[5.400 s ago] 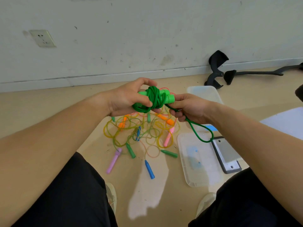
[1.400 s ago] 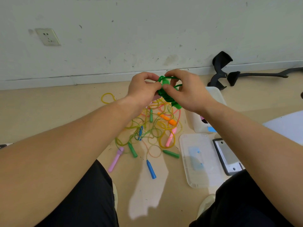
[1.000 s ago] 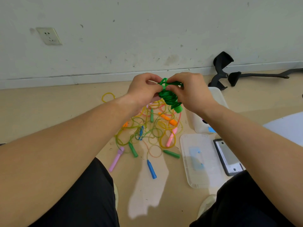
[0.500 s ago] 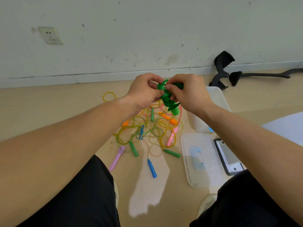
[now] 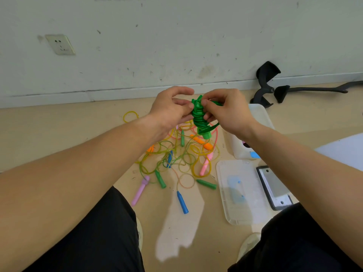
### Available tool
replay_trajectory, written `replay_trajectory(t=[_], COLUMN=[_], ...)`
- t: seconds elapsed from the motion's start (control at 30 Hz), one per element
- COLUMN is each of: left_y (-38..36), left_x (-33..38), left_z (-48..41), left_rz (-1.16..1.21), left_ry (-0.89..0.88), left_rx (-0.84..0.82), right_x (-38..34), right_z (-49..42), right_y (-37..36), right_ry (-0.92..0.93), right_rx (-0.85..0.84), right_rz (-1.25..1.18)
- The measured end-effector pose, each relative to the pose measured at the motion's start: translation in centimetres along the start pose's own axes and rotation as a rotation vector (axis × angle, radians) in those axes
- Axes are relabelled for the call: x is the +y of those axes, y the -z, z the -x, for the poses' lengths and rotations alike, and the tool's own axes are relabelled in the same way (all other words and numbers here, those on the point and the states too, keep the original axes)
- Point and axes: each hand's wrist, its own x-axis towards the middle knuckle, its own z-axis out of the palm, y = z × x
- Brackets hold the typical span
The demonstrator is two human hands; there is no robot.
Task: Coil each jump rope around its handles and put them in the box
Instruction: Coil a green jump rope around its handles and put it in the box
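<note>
you hold the bright green plastic jump rope (image 5: 198, 117) up between both hands, above the far end of the floor pile and just left of the clear plastic box (image 5: 262, 114). its cord is wound into a tight, glossy stack of loops around the handles, with one stubby green handle end (image 5: 206, 136) poking out below and a loose loop sticking up on top. your left hand (image 5: 170, 110) pinches the coil's left side with curled fingers, and your right hand (image 5: 228, 112) pinches the top loops between thumb and forefinger.
</note>
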Motion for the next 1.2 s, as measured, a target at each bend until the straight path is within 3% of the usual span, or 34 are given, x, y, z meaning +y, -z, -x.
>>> replay_trajectory(t=[0.3,0.93,1.1,1.2], left_y=[0.3,0.3,0.1,-0.1], left_x=[0.0,-0.5,-0.6,-0.4], left_z=[0.3,0.8,0.7,0.4], left_rz=[0.042,-0.167,-0.179,-0.147], left_ry=[0.065,-0.099,-0.098,-0.048], left_rx=[-0.074,-0.11,-0.115,-0.112], right_x=[0.0,0.4,0.6,1.2], right_z=[0.1,0.8,0.9,0.7], right_y=[0.3,-0.2,-0.4,-0.6], right_ry=[-0.063,-0.118,-0.102,-0.092], right_rx=[-0.102,-0.127,-0.097,-0.023], right_rz=[-0.095,-0.284,-0.26,-0.115])
